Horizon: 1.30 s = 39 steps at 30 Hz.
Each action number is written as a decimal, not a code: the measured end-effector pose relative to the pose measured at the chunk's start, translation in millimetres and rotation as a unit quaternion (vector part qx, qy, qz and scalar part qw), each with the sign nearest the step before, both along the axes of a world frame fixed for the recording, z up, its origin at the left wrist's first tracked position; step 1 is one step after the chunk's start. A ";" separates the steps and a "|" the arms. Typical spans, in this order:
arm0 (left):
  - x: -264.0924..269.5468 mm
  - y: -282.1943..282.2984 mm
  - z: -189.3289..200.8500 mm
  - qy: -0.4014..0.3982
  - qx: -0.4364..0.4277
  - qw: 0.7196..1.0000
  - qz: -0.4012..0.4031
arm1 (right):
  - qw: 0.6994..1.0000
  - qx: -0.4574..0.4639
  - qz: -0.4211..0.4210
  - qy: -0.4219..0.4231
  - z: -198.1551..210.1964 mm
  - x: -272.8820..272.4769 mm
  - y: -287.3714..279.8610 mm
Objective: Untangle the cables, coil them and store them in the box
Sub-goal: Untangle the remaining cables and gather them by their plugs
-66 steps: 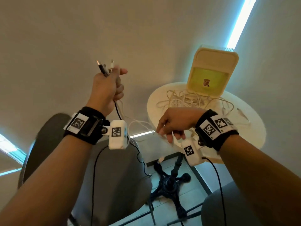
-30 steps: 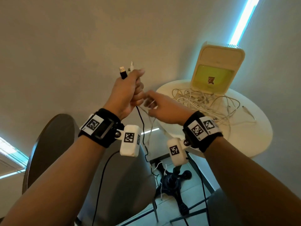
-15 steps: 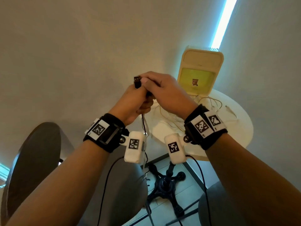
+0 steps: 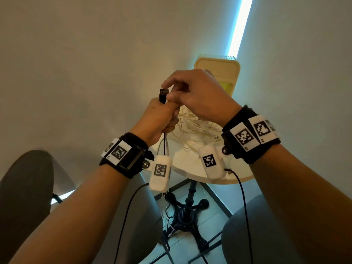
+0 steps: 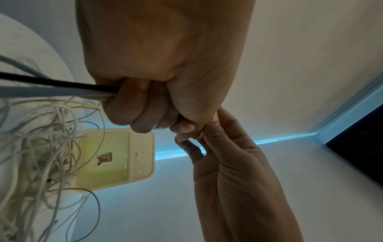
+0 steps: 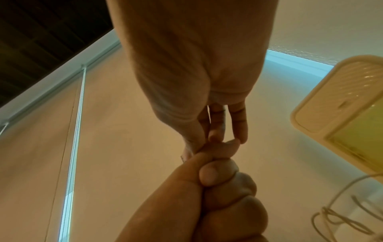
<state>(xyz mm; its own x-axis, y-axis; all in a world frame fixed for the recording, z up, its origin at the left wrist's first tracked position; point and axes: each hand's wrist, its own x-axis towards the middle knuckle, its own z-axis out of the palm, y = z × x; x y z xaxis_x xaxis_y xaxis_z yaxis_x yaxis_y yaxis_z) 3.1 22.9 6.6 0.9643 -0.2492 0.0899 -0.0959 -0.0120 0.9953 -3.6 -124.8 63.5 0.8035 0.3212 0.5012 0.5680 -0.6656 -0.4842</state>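
My left hand (image 4: 160, 119) is raised in a fist round a black cable (image 5: 51, 81) and a white flat cable (image 5: 51, 93). The black USB plug (image 4: 163, 94) sticks up out of that fist. From above, my right hand (image 4: 168, 91) pinches with thumb and forefinger at the cable ends beside the plug; what it pinches is hidden. The held cables hang down past my left wrist. A tangle of white cables (image 4: 192, 126) lies on the table. The cream box (image 4: 219, 73) with a yellow-green inside stands behind it, partly hidden by my right hand.
The round white table (image 4: 190, 172) stands on a black pedestal base (image 4: 186, 214). Grey chairs sit at the lower left (image 4: 24, 187) and lower right (image 4: 266, 235). A plain wall rises close behind the table.
My right hand left the table's cable pile, came up to my left fist and now pinches at the cable ends on top. The left hand moved right, still holding its cables.
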 end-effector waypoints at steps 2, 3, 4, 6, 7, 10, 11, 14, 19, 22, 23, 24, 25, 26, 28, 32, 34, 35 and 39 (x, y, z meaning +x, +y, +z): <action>0.2 -3.5 0.9 0.001 -0.004 1.000 -0.005 | 1.000 0.012 0.002 -0.011 -0.3 -1.9 -0.2; -0.2 -4.9 1.2 0.002 -0.004 1.000 -0.008 | 1.000 0.012 0.004 -0.019 -0.7 -3.2 -0.3; -0.8 -6.2 1.4 0.001 -0.001 1.000 -0.010 | 1.000 0.008 0.002 -0.028 -0.5 -4.1 -0.7; -2.0 -9.8 1.9 0.001 0.009 1.000 -0.013 | 0.999 0.006 -0.004 -0.051 0.5 -4.8 -3.4; -2.7 -11.6 2.0 0.004 0.012 1.000 -0.014 | 0.998 0.008 -0.006 -0.061 1.6 -4.8 -5.4; -3.4 -15.6 3.7 0.014 0.001 1.000 -0.021 | 0.998 0.009 0.005 -0.063 3.8 -3.7 -10.2; -3.1 -16.6 4.9 0.016 -0.001 0.999 -0.028 | 0.998 0.010 0.007 -0.067 3.3 -3.7 -11.3; -1.6 -20.5 9.0 0.009 -0.001 0.999 -0.041 | 0.998 0.008 0.013 -0.054 -1.6 -3.6 -13.2; -1.9 -31.1 7.8 0.012 -0.035 0.999 -0.026 | 1.000 0.014 0.009 -0.013 -5.7 -8.5 -22.0; -1.5 -36.3 6.7 0.015 -0.039 0.999 -0.024 | 0.999 0.029 -0.026 -0.022 -11.0 -7.6 -41.0; -1.0 -37.4 5.6 0.017 -0.043 0.999 -0.024 | 0.999 0.032 -0.039 -0.012 -16.3 -7.3 -50.0; -0.4 -38.5 3.7 0.020 -0.047 0.998 -0.025 | 0.998 0.028 -0.049 0.017 -22.4 -8.3 -59.1; 0.1 -39.7 1.0 0.024 -0.052 0.998 -0.028 | 0.996 0.010 -0.056 0.069 -30.1 -10.0 -68.3; 0.2 -41.1 -2.2 0.029 -0.056 0.998 -0.030 | 0.989 -0.026 -0.064 0.132 -38.7 -12.1 -76.8; 0.7 -43.4 -9.2 0.040 -0.060 0.997 -0.027 | 0.960 -0.132 -0.084 0.233 -56.6 -17.8 -90.5; 1.9 -48.3 -16.9 0.051 -0.069 0.996 -0.024 | 0.888 -0.277 -0.130 0.342 -85.7 -27.4 -108.8; 1.5 -50.8 -17.9 0.053 -0.076 0.996 -0.020 | 0.878 -0.294 -0.137 0.352 -90.6 -31.4 -113.5; 1.2 -51.9 -18.0 0.053 -0.080 0.995 -0.017 | 0.879 -0.290 -0.139 0.353 -90.5 -33.9 -115.0; 0.6 -54.5 -19.3 0.052 -0.091 0.995 -0.004 | 0.837 -0.351 -0.140 0.395 -88.5 -42.3 -119.4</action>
